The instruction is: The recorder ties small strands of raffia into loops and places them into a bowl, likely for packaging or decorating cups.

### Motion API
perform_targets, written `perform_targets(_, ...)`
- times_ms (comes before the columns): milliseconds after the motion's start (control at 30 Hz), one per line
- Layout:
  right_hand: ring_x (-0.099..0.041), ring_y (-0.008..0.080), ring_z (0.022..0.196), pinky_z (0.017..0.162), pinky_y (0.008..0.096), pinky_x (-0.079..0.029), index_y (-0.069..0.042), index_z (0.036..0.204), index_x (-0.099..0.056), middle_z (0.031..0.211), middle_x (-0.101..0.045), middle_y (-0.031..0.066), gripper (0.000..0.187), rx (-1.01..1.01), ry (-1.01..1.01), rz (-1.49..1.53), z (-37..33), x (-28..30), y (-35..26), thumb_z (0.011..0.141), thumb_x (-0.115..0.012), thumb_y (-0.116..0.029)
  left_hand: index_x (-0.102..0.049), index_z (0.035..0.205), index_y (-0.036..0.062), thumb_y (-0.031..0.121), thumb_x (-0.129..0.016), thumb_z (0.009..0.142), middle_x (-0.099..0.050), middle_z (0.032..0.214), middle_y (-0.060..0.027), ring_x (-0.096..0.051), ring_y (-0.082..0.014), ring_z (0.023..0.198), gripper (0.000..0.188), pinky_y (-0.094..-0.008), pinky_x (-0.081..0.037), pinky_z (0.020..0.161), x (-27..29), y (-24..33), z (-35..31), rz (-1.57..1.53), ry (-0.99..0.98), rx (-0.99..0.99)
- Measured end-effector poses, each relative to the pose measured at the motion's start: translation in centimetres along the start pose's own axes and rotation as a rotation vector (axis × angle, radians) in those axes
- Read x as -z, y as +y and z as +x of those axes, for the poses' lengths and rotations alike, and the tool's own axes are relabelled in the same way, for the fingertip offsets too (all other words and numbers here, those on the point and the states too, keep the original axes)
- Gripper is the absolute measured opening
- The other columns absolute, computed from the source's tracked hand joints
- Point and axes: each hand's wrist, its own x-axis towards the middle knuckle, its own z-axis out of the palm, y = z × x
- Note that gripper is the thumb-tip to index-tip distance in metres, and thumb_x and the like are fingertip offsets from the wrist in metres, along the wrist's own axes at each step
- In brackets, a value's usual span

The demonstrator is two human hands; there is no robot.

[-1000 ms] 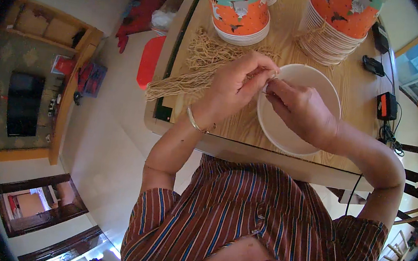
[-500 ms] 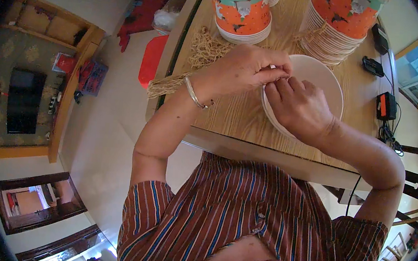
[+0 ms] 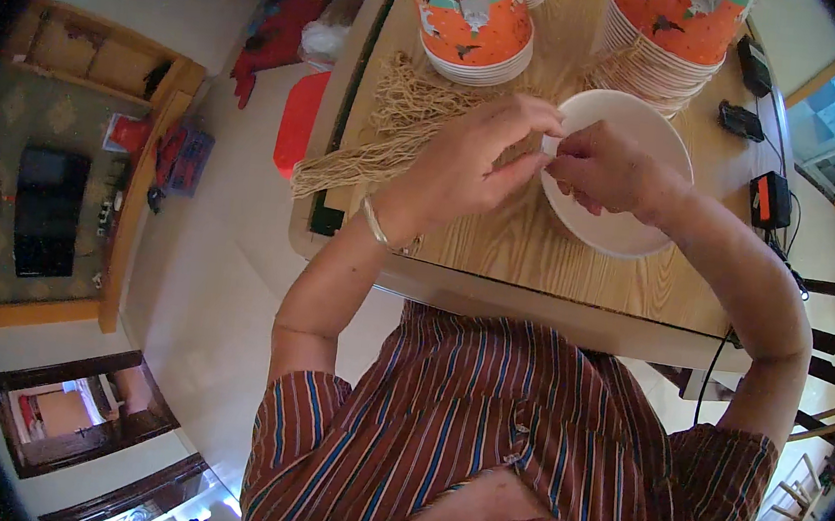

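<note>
A white round paper tub (image 3: 633, 233) stands on the wood-grain table, its open mouth toward me. My right hand (image 3: 609, 168) is over that mouth with its fingers closed in a pinch. Whatever the pinch holds is too small or hidden to name. At the tub's left rim, my left hand (image 3: 477, 161) has its thumb and fingers apart, and nothing shows held between them. Tan twisted cords (image 3: 372, 161) lie in a loose bundle beside and behind my left wrist.
A stack of orange printed paper tubs (image 3: 472, 27) stands behind the cords. Another tall stack (image 3: 658, 58) stands at the back right, with cord beside it. Black adapters and cables (image 3: 771, 202) lie along the table's right edge. A red stool (image 3: 300, 124) is left of the table.
My hands, close together at the tub's rim before, are now a little apart. My left thumb and fingers have spread, and my right hand has moved slightly up over the tub.
</note>
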Motion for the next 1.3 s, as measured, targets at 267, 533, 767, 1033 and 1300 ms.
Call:
perform_targets(267, -0.041, 0.0081, 0.044, 0.038, 0.0248, -0.030, -0.007, 0.074, -0.058, 0.058, -0.050, -0.0002, 0.028, -0.048, -0.269, 0.692, -0.7, 0.2, 0.8, 0.093, -0.054, -0.027, -0.064, 0.098, 0.0123, 0.007, -0.072, 0.075, -0.058, 0.096, -0.0069, -0.059, -0.0261, 0.085, 0.025, -0.0357, -0.052, 0.072, -1.2, 1.2, -3.4, 0.186, 0.049, -0.139)
perform_targets(533, -0.043, 0.0054, 0.041, 0.034, 0.0205, -0.030, -0.006, 0.077, -0.060, 0.056, -0.052, 0.0001, 0.026, -0.059, -0.290, 0.805, -1.3, -0.5, 0.3, 0.095, -0.052, -0.022, -0.068, 0.099, 0.0114, 0.010, -0.069, 0.069, -0.057, 0.091, -0.0057, -0.060, -0.0232, 0.086, 0.030, -0.0357, -0.053, 0.071, -1.8, 1.4, -3.4, 0.427, 0.087, -0.332)
perform_targets(767, -0.042, 0.0067, 0.045, 0.039, 0.0229, -0.032, -0.008, 0.078, -0.059, 0.059, -0.051, -0.0024, 0.025, -0.032, -0.279, 0.719, -1.5, -0.4, 0.2, 0.095, -0.054, -0.026, -0.067, 0.096, 0.0094, 0.006, -0.072, 0.068, -0.057, 0.091, -0.0061, -0.061, -0.0237, 0.083, 0.029, -0.0364, -0.052, 0.068, -2.1, 0.8, -3.4, 0.309, 0.116, -0.307)
perform_targets(1033, -0.045, 0.0066, 0.046, 0.041, 0.0221, -0.035, -0.006, 0.084, -0.062, 0.061, -0.054, -0.0011, 0.018, 0.060, -0.137, 0.596, -1.7, -0.7, 0.4, 0.092, -0.058, -0.022, -0.063, 0.094, 0.0054, -0.004, -0.069, 0.078, -0.058, 0.091, -0.0068, -0.060, -0.0214, 0.081, 0.020, -0.0300, -0.049, 0.070, -2.7, 2.0, -4.1, -0.074, 0.230, 0.115)
perform_targets(1300, -0.049, 0.0074, 0.051, 0.046, 0.0208, -0.039, -0.006, 0.086, -0.063, 0.068, -0.058, 0.0003, 0.011, 0.141, -0.079, 0.619, -1.4, -1.1, 0.7, 0.088, -0.063, -0.016, -0.062, 0.093, 0.0018, -0.001, -0.063, 0.089, -0.055, 0.093, -0.0001, -0.054, -0.0044, 0.079, 0.005, -0.0200, -0.046, 0.070, -3.7, 2.4, -4.2, -0.424, 0.362, 0.477)
